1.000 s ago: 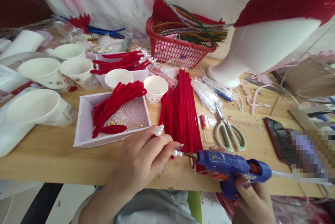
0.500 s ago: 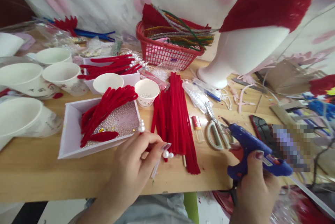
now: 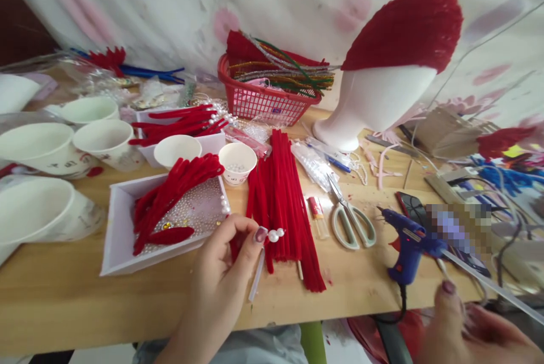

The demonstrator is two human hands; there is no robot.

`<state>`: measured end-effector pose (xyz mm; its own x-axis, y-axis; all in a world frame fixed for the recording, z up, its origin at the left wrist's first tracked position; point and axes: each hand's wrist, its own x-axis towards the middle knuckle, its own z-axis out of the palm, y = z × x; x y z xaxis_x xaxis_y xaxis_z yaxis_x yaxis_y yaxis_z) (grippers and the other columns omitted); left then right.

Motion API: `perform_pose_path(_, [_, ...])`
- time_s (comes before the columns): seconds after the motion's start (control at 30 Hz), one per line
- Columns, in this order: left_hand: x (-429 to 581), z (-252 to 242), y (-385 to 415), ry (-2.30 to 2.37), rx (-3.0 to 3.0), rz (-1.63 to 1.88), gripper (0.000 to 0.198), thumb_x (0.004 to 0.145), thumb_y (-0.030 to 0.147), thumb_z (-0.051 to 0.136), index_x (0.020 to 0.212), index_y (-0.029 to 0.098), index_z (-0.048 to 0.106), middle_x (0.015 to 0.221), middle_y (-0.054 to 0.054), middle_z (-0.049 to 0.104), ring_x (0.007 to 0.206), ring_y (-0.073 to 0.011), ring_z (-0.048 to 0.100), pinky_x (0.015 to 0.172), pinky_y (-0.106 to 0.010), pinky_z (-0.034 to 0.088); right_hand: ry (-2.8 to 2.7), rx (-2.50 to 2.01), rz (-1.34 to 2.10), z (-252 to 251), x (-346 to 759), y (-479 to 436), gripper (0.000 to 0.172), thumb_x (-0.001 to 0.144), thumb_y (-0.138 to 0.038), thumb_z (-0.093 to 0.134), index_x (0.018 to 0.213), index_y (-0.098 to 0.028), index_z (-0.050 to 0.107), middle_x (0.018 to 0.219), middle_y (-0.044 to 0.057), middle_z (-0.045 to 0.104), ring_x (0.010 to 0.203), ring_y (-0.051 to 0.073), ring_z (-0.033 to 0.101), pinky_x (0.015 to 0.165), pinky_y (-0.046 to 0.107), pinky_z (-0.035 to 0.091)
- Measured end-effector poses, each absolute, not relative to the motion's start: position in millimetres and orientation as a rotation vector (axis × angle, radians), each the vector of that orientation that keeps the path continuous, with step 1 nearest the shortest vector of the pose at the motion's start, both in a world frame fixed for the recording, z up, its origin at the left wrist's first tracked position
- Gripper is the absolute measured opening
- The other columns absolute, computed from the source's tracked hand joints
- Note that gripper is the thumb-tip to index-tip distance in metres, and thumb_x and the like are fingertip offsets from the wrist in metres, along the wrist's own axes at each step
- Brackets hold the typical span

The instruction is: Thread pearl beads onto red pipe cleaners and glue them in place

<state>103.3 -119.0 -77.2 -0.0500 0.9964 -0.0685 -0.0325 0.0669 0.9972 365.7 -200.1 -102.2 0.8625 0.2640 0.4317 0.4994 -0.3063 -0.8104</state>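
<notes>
Left of the scissors, the left hand pinches a red piece already bearing white pearls, seemingly part-finished, near undecorated red strips; right of the scissors are the glue gun and the right hand, thumb and fingers parted.

tabletop: looks like wood, smooth, faint sheen
held pearls: smooth, glossy, plastic-looking
glue gun: hard plastic, smooth
glue stick: translucent, smooth
red strips: fuzzy, matt, velvety
cups: paper, mostly matt
box: stiff board, matt; card or foam, can't tell
basket: molded plastic, openwork, slight gloss
mannequin head: hard, smooth, soft sheen
red cap: rough, fibrous, matt
scissors: shiny metal plus smooth plastic
curtain: draped cloth, matt
</notes>
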Motion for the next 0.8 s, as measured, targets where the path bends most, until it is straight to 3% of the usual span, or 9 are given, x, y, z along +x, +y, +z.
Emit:
perform_pose_path(0.1, [108,-80,-123,1.171,1.082,1.199,0.031,0.094,0.05,0.063,0.08,0.023,0.061,0.057,0.006,0.045,0.049,-0.01,0.041,0.044,-0.02,0.035,-0.756,-1.641,0.052,-99,303,-206,0.024,0.085,-0.026,0.078,0.105,-0.026,0.064,0.104,0.006,0.061,0.086,0.025,0.06,0.074,0.035,0.05])
perform_pose_path(0.2, [108,-85,-131,1.1,1.106,1.252,0.028,0.094,0.047,0.064,0.081,0.022,0.063,0.065,0.003,0.057,0.055,-0.0105,0.051,0.051,-0.018,0.044,-1.227,-1.357,0.497,-95,245,-183,0.021,0.094,-0.024,0.067,0.114,-0.027,0.07,0.104,0.006,0.068,0.092,0.023,0.068,0.08,0.033,0.058])
perform_pose_path(0.33, [101,-93,-139,1.034,1.067,1.258,0.028,0.097,0.045,0.06,0.083,0.022,0.067,0.064,0.002,0.059,0.054,-0.0114,0.055,0.05,-0.019,0.048,-1.233,-1.123,0.751,-94,201,-150,0.015,0.095,-0.019,0.067,0.103,-0.03,0.074,0.103,0.004,0.068,0.096,0.02,0.071,0.077,0.029,0.061])
perform_pose_path(0.4, [97,-95,-139,1.031,1.042,1.284,0.029,0.098,0.044,0.059,0.083,0.022,0.069,0.065,0.001,0.063,0.059,-0.0131,0.061,0.055,-0.02,0.053,-1.192,-1.089,0.744,-93,194,-145,0.012,0.092,-0.018,0.07,0.096,-0.028,0.076,0.098,0.003,0.07,0.091,0.019,0.072,0.076,0.028,0.061])
perform_pose_path(0.5, [90,-96,-139,1.063,1.072,1.389,0.026,0.094,0.041,0.066,0.079,0.022,0.073,0.085,-0.004,0.073,0.082,-0.0179,0.071,0.073,-0.025,0.059,-1.149,-1.051,0.694,-90,199,-146,0.012,0.091,-0.016,0.07,0.093,-0.027,0.076,0.097,0.003,0.074,0.089,0.017,0.073,0.077,0.026,0.061])
perform_pose_path(0.63, [76,-98,-143,1.039,1.119,1.485,0.011,0.088,0.033,0.077,0.079,0.027,0.081,0.096,-0.004,0.072,0.095,-0.0184,0.07,0.085,-0.027,0.059,-1.017,-1.051,0.432,-77,216,-149,0.018,0.09,-0.011,0.073,0.098,-0.027,0.076,0.092,0.0,0.078,0.084,0.016,0.074,0.075,0.026,0.061])
perform_pose_path(0.8, [56,-102,-143,1.022,0.981,1.488,0.004,0.082,0.032,0.082,0.081,0.028,0.084,0.086,-0.004,0.072,0.081,-0.0163,0.069,0.072,-0.024,0.059,-1.054,-1.133,0.147,-57,220,-148,0.026,0.083,-0.005,0.077,0.095,-0.028,0.079,0.085,-0.003,0.076,0.079,0.017,0.069,0.074,0.029,0.055])
